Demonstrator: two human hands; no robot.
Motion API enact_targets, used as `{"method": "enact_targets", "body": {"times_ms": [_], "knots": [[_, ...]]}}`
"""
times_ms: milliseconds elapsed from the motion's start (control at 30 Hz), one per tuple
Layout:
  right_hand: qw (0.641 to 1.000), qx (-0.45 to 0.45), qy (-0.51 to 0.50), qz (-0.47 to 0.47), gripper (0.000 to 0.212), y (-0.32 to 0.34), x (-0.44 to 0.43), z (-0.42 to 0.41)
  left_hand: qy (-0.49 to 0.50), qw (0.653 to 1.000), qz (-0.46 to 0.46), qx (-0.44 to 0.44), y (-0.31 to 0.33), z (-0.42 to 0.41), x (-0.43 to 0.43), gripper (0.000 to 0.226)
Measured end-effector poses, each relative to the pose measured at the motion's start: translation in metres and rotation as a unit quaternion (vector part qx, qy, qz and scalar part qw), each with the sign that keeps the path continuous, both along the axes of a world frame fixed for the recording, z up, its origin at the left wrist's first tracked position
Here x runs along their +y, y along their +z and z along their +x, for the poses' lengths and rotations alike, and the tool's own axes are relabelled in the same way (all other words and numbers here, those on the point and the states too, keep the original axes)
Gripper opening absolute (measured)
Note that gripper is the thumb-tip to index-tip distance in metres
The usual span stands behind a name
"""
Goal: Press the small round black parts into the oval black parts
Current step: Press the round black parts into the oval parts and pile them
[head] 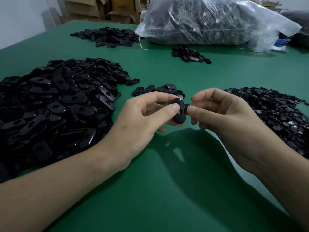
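The left hand [142, 118] has its grip closed on an oval part [179, 117]. The thumb presses the near face and the fingers curl behind, so the piece stands roughly on end with its slot facing the camera. Just to its right, the right hand [222, 114] pinches a small round part [186, 107] between thumb tip and forefinger, with the other fingers curled below. The round part sits right at the oval part's edge, and whether the two touch cannot be told. Both hands hover above the green tabletop [167, 181], casting dark shadows on it.

Just behind the hands lies a loose handful of oval pieces [160, 89]. A big heap of oval pieces [55, 106] spreads over the left side of the tabletop, and a flatter heap of round pieces [275, 114] lies on the right. Farther back are a smaller dark pile [108, 36] at the left and a little cluster [189, 55] near the middle. Behind the cluster slumps a clear plastic bag [209, 22] stuffed with dark items. Cardboard boxes [103, 7] are stacked beyond the far edge.
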State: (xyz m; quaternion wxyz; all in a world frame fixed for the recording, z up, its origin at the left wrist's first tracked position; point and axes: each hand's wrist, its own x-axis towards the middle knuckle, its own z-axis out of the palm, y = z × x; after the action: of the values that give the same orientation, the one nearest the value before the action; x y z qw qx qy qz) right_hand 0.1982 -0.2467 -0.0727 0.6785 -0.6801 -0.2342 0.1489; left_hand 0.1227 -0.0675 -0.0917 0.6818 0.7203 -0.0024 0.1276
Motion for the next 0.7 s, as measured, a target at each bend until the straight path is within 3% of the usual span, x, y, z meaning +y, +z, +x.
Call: {"method": "enact_targets", "body": {"times_ms": [433, 700], "knots": [[1.000, -0.025, 0.002, 0.004, 0.019, 0.0028, 0.0014, -0.0037, 0.056, 0.998, -0.009, -0.015, -0.0044, 0.0042, 0.0037, 0.004], [0.991, -0.118, -0.031, -0.049, 0.016, 0.0029, 0.0010, -0.0032, 0.042, 0.998, -0.041, -0.001, -0.0051, 0.0052, 0.0046, 0.011]]}}
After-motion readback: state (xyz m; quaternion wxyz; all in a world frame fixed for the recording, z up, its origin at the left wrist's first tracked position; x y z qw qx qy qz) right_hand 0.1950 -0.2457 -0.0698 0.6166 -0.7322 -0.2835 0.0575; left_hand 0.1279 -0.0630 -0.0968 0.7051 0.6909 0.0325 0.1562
